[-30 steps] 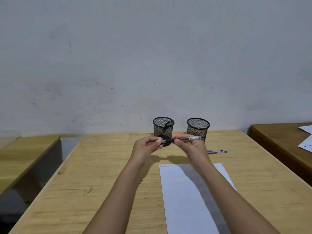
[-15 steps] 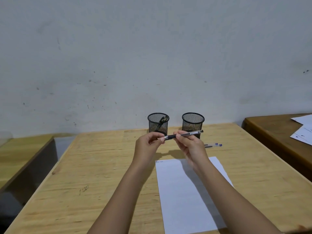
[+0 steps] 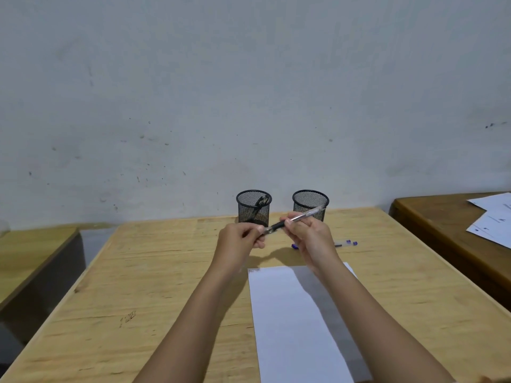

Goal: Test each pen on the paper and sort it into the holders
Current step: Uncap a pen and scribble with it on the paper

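In the head view, at the centre of the frame, the left hand pinches the lower-left end of a pen with curled fingers, while the right hand grips its barrel, and the pen slants up to the right above the table. Just behind stand the left holder, with a dark pen in it, and the right holder. The paper lies in the lower centre, and loose pens lie right of the hands.

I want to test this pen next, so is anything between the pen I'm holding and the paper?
Nothing visible does. The left hand and right hand hold the pen in the air beyond the paper, and the sheet shows only a small scribble at its far left corner.
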Motion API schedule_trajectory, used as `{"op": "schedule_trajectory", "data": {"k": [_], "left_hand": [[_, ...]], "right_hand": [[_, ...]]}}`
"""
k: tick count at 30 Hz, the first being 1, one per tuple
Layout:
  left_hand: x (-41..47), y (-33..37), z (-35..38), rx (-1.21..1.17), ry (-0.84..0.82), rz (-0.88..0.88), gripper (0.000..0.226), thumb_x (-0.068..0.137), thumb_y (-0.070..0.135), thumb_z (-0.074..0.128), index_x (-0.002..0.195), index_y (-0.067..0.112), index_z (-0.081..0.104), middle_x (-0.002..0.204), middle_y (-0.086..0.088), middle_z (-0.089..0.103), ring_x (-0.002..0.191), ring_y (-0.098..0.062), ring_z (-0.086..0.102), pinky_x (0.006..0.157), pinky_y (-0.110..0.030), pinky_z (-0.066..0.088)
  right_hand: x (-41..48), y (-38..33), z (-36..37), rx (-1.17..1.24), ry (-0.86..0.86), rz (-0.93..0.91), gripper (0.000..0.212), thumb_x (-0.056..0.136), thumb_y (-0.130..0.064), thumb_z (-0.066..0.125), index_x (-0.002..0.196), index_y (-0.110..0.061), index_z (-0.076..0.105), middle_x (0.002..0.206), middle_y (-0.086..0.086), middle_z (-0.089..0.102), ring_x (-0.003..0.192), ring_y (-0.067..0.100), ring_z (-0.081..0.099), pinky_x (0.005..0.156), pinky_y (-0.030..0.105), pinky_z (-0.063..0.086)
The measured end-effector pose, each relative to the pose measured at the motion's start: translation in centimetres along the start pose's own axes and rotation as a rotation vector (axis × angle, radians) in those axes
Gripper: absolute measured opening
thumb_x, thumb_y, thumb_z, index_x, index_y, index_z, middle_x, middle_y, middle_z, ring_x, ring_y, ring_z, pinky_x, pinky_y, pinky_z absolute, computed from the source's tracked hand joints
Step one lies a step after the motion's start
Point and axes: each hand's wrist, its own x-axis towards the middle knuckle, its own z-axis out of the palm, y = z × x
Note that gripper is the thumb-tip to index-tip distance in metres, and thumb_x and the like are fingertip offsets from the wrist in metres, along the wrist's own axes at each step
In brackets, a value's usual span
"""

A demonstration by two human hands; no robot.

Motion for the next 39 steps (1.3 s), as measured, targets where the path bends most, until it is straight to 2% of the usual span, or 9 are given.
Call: {"op": "schedule_trajectory", "data": {"k": [5, 10, 13, 19, 24, 27, 30, 33, 39], "left_hand": [[0.4, -3.6, -8.2, -0.02, 0.245, -0.145, 0.02, 0.089, 0.008, 0.058, 0.089, -0.009, 0.069, 0.063, -0.005, 0.063, 0.046, 0.001, 0.057, 0.047, -0.008, 0.045], [-0.6, -5.1, -4.5, 0.072, 0.182, -0.125, 0.008, 0.084, 0.009, 0.065, 0.083, 0.011, 0.072, 0.084, -0.003, 0.071, 0.08, -0.014, 0.064, 0.07, -0.022, 0.049], [-0.6, -6.3, -3.5, 0.222, 0.091, -0.054, 0.008, 0.084, 0.012, 0.065, 0.088, 0.013, 0.072, 0.087, 0.004, 0.069, 0.083, -0.003, 0.06, 0.071, -0.011, 0.041], [-0.5, -8.0, -3.2, 0.37, 0.051, -0.007, 0.008, 0.082, 0.011, 0.068, 0.088, 0.011, 0.072, 0.09, 0.001, 0.067, 0.088, -0.013, 0.06, 0.071, -0.009, 0.039], [-0.5, -7.7, -2.9, 0.412, 0.046, 0.062, 0.019, 0.085, 0.012, 0.064, 0.103, 0.007, 0.066, 0.106, -0.002, 0.063, 0.093, -0.009, 0.056, 0.072, -0.002, 0.036], [-1.4, -6.7, -2.8, 0.425, 0.077, 0.157, 0.021, 0.087, 0.014, 0.061, 0.107, 0.009, 0.065, 0.111, 0.001, 0.06, 0.1, -0.008, 0.054, 0.075, 0.004, 0.035], [-3.1, -5.8, -2.2, 0.475, -0.075, 0.221, 0.029, 0.09, 0.024, 0.058, 0.117, 0.014, 0.061, 0.124, 0.004, 0.058, 0.11, -0.007, 0.053, 0.089, -0.005, 0.034], [-4.4, -6.2, -1.7, 0.639, -0.338, 0.164, 0.051, 0.091, 0.046, 0.049, 0.136, 0.024, 0.044, 0.149, 0.013, 0.035, 0.133, -0.004, 0.034, 0.106, -0.023, 0.031], [-4.7, -7.1, -1.2, 0.869, -0.457, 0.131, 0.065, 0.094, 0.055, 0.031, 0.148, 0.023, 0.015, 0.158, 0.009, 0.007, 0.145, -0.004, 0.005, 0.117, -0.026, 0.005]], "right_hand": [[1.5, -3.4, -6.9, 0.316, 0.187, -0.144, 0.017, 0.086, 0.008, 0.052, 0.083, -0.007, 0.059, 0.07, -0.002, 0.073, 0.072, 0.006, 0.069, 0.071, 0.015, 0.054], [0.4, -0.9, -4.9, 0.044, 0.026, -0.117, 0.016, 0.079, 0.007, 0.061, 0.081, -0.008, 0.062, 0.074, -0.003, 0.074, 0.077, 0.01, 0.068, 0.074, 0.019, 0.055], [-0.1, 0.7, -4.4, -0.089, 0.08, -0.088, 0.017, 0.073, 0.002, 0.072, 0.071, -0.013, 0.062, 0.072, -0.001, 0.073, 0.075, 0.018, 0.064, 0.078, 0.028, 0.052], [-0.7, 2.0, -3.1, -0.095, 0.06, -0.062, 0.019, 0.083, -0.002, 0.062, 0.069, -0.01, 0.053, 0.059, 0.004, 0.057, 0.049, 0.01, 0.059, 0.055, 0.017, 0.051], [-0.9, 3.6, -1.4, -0.026, -0.083, 0.065, 0.005, 0.086, -0.003, 0.06, 0.082, -0.002, 0.063, 0.076, 0.011, 0.069, 0.078, 0.02, 0.069, 0.07, 0.016, 0.056], [-0.7, 4.4, -0.5, -0.162, -0.08, 0.031, 0.008, 0.078, 0.0, 0.068, 0.077, -0.007, 0.064, 0.077, 0.01, 0.068, 0.075, 0.019, 0.067, 0.069, 0.02, 0.056], [-0.6, 4.9, 0.5, -0.239, -0.037, 0.021, 0.016, 0.073, 0.006, 0.069, 0.071, -0.006, 0.058, 0.067, 0.008, 0.063, 0.061, 0.013, 0.061, 0.059, 0.019, 0.05], [-0.6, 5.4, 1.1, -0.115, -0.019, 0.08, 0.019, 0.076, 0.01, 0.062, 0.069, -0.004, 0.052, 0.051, 0.008, 0.054, 0.043, 0.013, 0.05, 0.043, 0.02, 0.044], [0.0, 6.1, 1.4, -0.054, -0.088, 0.111, 0.024, 0.076, 0.015, 0.06, 0.068, -0.005, 0.048, 0.061, 0.017, 0.056, 0.043, 0.016, 0.054, 0.05, 0.023, 0.049]]}}
